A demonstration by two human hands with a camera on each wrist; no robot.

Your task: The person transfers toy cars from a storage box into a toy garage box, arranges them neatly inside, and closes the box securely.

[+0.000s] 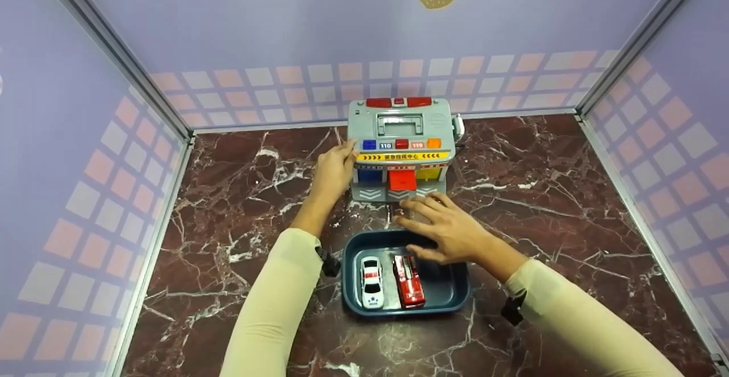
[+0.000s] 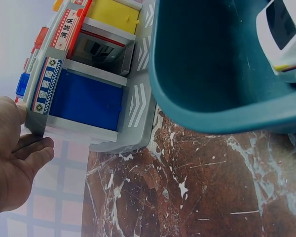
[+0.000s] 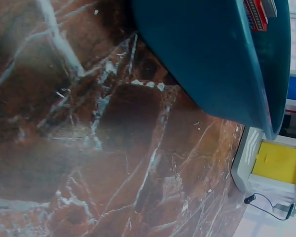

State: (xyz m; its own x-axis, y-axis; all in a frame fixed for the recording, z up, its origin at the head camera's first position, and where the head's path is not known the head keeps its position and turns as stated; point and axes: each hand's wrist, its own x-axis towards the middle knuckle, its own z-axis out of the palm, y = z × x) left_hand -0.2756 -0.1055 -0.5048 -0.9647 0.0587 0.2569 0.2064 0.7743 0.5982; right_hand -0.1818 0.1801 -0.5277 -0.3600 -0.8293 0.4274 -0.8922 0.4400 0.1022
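Observation:
A grey toy garage station (image 1: 401, 121) stands at the back middle of the marble table, with blue (image 2: 86, 101), red and yellow (image 2: 116, 15) doors. My left hand (image 1: 343, 158) rests flat against its left side, and thumb and fingers touch that corner (image 2: 27, 128). Palm down, my right hand (image 1: 424, 214) hovers with fingers extended over the far rim of a dark teal tray (image 1: 348, 286), just in front of the garage. Side by side in the tray lie a white police car (image 1: 371, 282) and a red fire truck (image 1: 408, 281). The right wrist view shows no hand.
Patterned purple walls with metal corner posts (image 1: 114, 58) close in the dark red marble table (image 1: 569, 195) at the back and both sides. A thin black cord (image 3: 266, 202) lies beside the garage's yellow-door end. Bare marble stretches left and right of the tray.

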